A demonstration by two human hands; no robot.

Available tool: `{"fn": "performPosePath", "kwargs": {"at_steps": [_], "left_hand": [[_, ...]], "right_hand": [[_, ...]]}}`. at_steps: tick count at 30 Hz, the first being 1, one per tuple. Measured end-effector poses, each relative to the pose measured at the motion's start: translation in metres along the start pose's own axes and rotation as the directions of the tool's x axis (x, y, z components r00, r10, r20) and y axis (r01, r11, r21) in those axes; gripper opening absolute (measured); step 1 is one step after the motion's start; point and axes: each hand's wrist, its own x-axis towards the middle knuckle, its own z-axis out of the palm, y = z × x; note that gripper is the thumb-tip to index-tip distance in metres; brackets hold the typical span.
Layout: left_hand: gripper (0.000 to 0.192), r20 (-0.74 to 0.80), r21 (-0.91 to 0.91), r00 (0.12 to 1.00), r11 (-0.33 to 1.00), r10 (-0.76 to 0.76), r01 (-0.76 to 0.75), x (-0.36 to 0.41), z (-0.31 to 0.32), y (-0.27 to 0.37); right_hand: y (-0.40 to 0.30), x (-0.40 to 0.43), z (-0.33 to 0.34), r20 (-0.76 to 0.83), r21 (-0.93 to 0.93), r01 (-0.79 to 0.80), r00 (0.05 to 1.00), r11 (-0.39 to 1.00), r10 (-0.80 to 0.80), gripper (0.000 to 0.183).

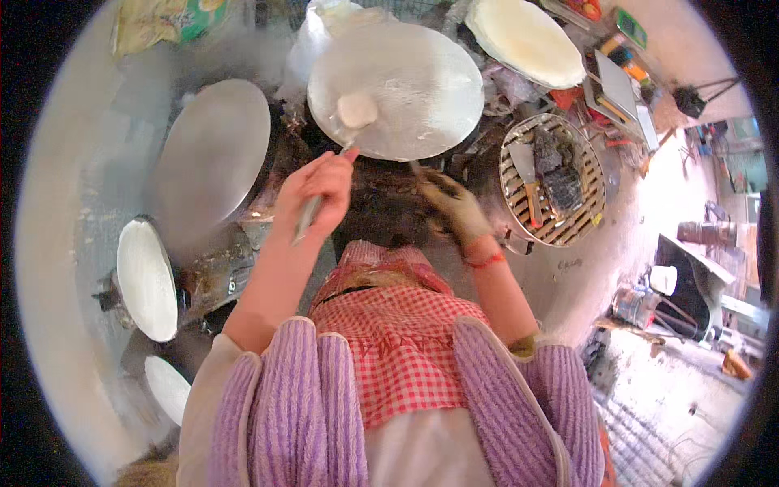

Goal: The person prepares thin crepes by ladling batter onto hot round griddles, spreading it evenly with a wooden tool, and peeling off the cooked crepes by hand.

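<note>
My left hand [319, 189] is closed around the handle of a ladle-like tool [357, 111], whose pale rounded head rests on or just over the large round whitish surface [426, 91] ahead of me. A thin layer with streaks lies on that surface, and steam blurs its left part. My right hand [449, 201] wears a dirty glove and is near the surface's front edge. Its fingers are curled beside a thin tool tip [415, 165]; whether they grip it is unclear. A red band circles the right wrist.
Steam drifts over another round surface [213, 152] at left, with smaller white discs [146, 280] below it. A slatted round tray [516, 226] at right bears a wooden-handled scraper [524, 170] and dark lumps [560, 176]. A pale round sheet [526, 42] lies at the upper right.
</note>
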Motion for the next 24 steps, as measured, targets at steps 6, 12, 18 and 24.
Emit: {"fn": "performPosePath", "kwargs": {"at_steps": [6, 12, 18, 24], "left_hand": [[0.041, 0.291, 0.467, 0.952, 0.854, 0.096, -0.229, -0.081, -0.033, 0.006], [0.038, 0.172, 0.533, 0.921, 0.753, 0.350, -0.386, -0.167, -0.064, 0.015], [0.037, 0.182, 0.575, 0.692, 0.495, 0.698, -0.651, -0.310, -0.134, 0.001], [0.028, 0.248, 0.265, 0.392, 0.327, 0.886, -0.907, -0.445, -0.212, -0.030]], "right_hand": [[0.006, 0.034, -0.072, -0.419, -0.245, 0.059, 0.894, 0.968, -0.160, 0.035], [0.015, 0.037, 0.003, 0.257, -0.626, 0.351, 0.936, 0.696, -0.240, 0.044], [0.073, -0.016, 0.017, 0.350, -0.788, 0.393, 0.919, 0.473, -0.181, 0.053], [0.185, 0.029, 0.187, 0.780, -0.481, 0.805, 0.574, 0.347, -0.250, 0.056]]}}
